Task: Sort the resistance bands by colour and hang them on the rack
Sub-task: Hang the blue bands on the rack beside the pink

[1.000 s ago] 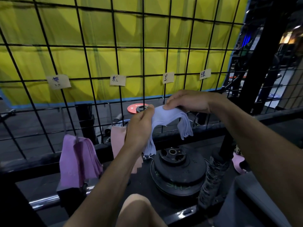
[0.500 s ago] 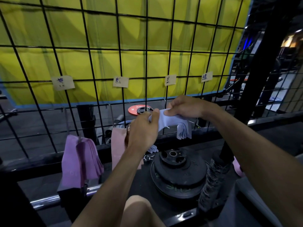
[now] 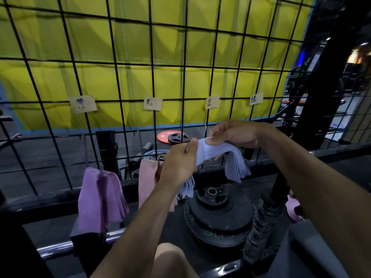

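Yellow backdrop (image 3: 140,47), wire rack (image 3: 152,81) — stacked plates (image 3: 218,215)

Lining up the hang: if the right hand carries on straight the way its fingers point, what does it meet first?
Probably the left hand, which grips the same blue bands just ahead of the right hand; depth is uncertain.

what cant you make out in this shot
Head view only:
- Writing on the four paper labels, too small and blurred to read.
- Hook under the blue bands, hidden by the left hand and right hand.
- Pink bands, partly covered by the left forearm.
- Pink object at right, mostly behind the right forearm.
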`<state>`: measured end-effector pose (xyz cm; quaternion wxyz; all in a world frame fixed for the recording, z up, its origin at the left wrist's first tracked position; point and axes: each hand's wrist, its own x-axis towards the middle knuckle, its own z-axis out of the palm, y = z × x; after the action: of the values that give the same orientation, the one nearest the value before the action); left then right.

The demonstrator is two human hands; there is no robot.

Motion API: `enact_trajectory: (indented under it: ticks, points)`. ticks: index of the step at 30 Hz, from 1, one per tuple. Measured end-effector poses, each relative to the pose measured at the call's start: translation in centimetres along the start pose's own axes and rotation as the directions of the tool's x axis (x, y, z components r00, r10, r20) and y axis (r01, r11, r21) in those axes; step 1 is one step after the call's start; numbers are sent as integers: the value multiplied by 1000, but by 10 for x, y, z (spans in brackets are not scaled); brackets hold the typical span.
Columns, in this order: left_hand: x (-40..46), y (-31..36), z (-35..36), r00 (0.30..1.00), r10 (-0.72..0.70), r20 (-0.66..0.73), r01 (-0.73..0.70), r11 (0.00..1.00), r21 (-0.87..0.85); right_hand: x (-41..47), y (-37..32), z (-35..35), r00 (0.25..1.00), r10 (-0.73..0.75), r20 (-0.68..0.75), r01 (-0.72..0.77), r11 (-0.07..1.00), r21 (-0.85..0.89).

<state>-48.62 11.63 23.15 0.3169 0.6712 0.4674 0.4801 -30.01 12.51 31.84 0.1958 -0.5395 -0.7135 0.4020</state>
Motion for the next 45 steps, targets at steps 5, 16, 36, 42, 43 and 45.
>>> enact_trajectory:
  ticks: [5,16,36,42,43,45]
  points:
    - [-3,0,0,998,-59,39,59,998,3,-1,-3,-6,995,97,-24,-99,994,-51]
    - [-3,8,-5,990,-87,107,87,996,11,-5,-17,-11,980,198,4,-197,976,-92]
    - [-7,5,1,931,-199,306,285,919,-271,2,6,-8,978,145,147,-182,944,276]
    - [-9,6,5,915,-265,303,364,866,-342,0,4,-3,982,167,84,-185,927,326]
    - [-8,5,4,912,-270,309,380,840,-388,0,4,-1,982,168,81,-186,927,326]
    - [-7,8,0,906,-262,333,396,803,-445,1,8,2,986,153,63,-165,922,350]
